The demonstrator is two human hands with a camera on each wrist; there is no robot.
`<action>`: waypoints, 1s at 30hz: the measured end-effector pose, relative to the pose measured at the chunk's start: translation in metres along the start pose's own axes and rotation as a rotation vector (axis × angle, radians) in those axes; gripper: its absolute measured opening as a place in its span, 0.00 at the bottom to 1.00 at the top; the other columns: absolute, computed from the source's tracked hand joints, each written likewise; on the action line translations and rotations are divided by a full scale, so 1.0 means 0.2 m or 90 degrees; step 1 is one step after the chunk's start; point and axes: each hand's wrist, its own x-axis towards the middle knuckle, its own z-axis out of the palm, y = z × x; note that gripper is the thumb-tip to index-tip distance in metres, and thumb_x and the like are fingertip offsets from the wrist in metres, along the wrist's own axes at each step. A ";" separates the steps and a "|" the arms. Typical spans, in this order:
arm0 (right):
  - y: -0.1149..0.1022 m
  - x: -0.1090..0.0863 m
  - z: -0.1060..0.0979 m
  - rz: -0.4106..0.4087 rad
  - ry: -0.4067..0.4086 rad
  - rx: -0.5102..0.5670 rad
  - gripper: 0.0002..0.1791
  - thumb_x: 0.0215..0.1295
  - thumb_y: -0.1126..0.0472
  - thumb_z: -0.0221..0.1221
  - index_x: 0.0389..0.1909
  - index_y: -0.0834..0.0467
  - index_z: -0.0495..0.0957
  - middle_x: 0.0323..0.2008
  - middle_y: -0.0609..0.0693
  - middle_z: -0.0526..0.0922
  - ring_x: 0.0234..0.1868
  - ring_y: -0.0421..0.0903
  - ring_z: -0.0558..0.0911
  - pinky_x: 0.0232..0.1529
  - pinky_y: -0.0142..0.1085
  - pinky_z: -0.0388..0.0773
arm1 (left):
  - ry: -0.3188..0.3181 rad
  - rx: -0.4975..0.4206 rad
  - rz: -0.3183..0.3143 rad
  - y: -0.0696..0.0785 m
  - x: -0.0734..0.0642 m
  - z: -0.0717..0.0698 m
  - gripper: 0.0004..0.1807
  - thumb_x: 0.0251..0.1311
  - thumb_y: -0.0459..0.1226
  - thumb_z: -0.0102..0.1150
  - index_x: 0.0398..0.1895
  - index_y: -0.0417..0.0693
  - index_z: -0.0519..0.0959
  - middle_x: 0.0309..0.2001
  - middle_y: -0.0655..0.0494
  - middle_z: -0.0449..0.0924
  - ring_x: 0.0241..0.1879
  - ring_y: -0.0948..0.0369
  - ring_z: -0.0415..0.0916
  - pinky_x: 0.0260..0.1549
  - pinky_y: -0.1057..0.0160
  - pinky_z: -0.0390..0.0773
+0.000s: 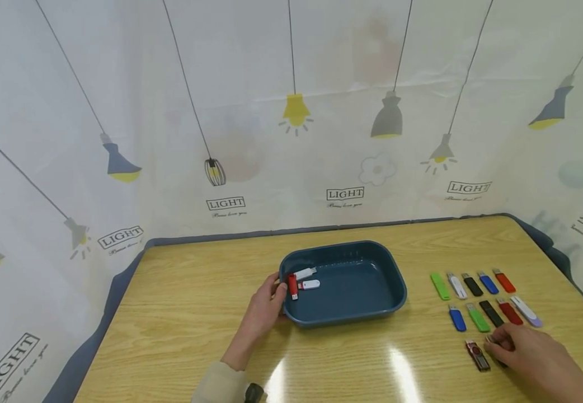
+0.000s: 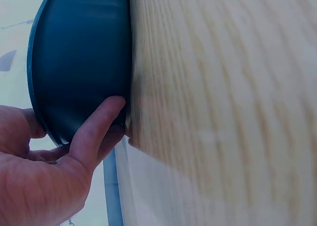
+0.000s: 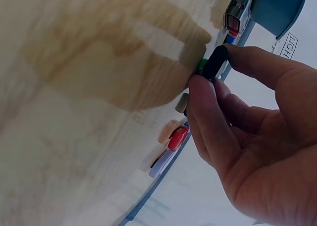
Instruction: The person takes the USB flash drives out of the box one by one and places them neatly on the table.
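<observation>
My left hand (image 1: 263, 308) grips the left end of a dark blue plastic tray (image 1: 354, 294), thumb at the rim and fingers along the outer wall. Inside the tray's left end lie a red USB flash drive (image 1: 292, 286) and two white ones (image 1: 309, 284). Over at the right, my right hand (image 1: 533, 352) pinches a black USB flash drive (image 3: 216, 62) between thumb and fingers, close above or on the table; which, I cannot tell. Just left of that hand lies a dark red swivel USB flash drive (image 1: 478, 356).
Beyond my right hand, two rows of USB flash drives lie on the wooden table (image 1: 196, 302), among them a green one (image 1: 440, 286), a blue one (image 1: 456, 318) and a white-and-purple one (image 1: 526, 311). A lamp-patterned cloth (image 1: 281, 168) hangs behind the table.
</observation>
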 end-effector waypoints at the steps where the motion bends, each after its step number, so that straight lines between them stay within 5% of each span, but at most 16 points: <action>1: 0.00 0.00 0.00 0.003 -0.001 0.000 0.15 0.69 0.54 0.65 0.33 0.62 0.79 0.23 0.46 0.72 0.25 0.45 0.70 0.30 0.41 0.65 | 0.000 0.001 0.001 0.00 0.00 0.00 0.26 0.81 0.40 0.45 0.74 0.36 0.66 0.66 0.32 0.75 0.65 0.41 0.74 0.60 0.41 0.78; 8: 0.01 0.00 0.02 0.008 0.000 -0.002 0.15 0.70 0.54 0.65 0.29 0.60 0.75 0.20 0.47 0.69 0.24 0.45 0.69 0.30 0.41 0.63 | -0.007 -0.016 0.002 0.00 0.00 0.00 0.26 0.81 0.40 0.45 0.75 0.36 0.66 0.66 0.32 0.74 0.64 0.41 0.75 0.52 0.45 0.84; 19: -0.02 -0.03 -0.04 0.011 0.006 -0.001 0.20 0.72 0.49 0.63 0.33 0.63 0.78 0.24 0.46 0.74 0.25 0.45 0.72 0.29 0.41 0.68 | -0.010 -0.017 -0.010 0.00 0.00 0.00 0.27 0.81 0.41 0.45 0.75 0.37 0.65 0.67 0.32 0.73 0.64 0.42 0.75 0.53 0.46 0.84; 25: -0.16 -0.06 -0.15 -0.051 0.073 0.003 0.16 0.74 0.53 0.61 0.37 0.64 0.82 0.28 0.44 0.78 0.28 0.44 0.75 0.28 0.42 0.73 | -0.003 -0.004 0.000 0.00 0.00 0.00 0.26 0.81 0.41 0.45 0.75 0.36 0.66 0.66 0.32 0.74 0.65 0.41 0.74 0.59 0.43 0.79; 30: -0.30 -0.07 -0.22 -0.159 0.129 0.013 0.17 0.73 0.51 0.64 0.47 0.62 0.84 0.39 0.46 0.85 0.36 0.47 0.85 0.34 0.46 0.85 | -0.012 -0.030 -0.001 0.00 0.00 0.00 0.26 0.81 0.40 0.45 0.75 0.35 0.65 0.67 0.31 0.73 0.63 0.41 0.76 0.52 0.46 0.84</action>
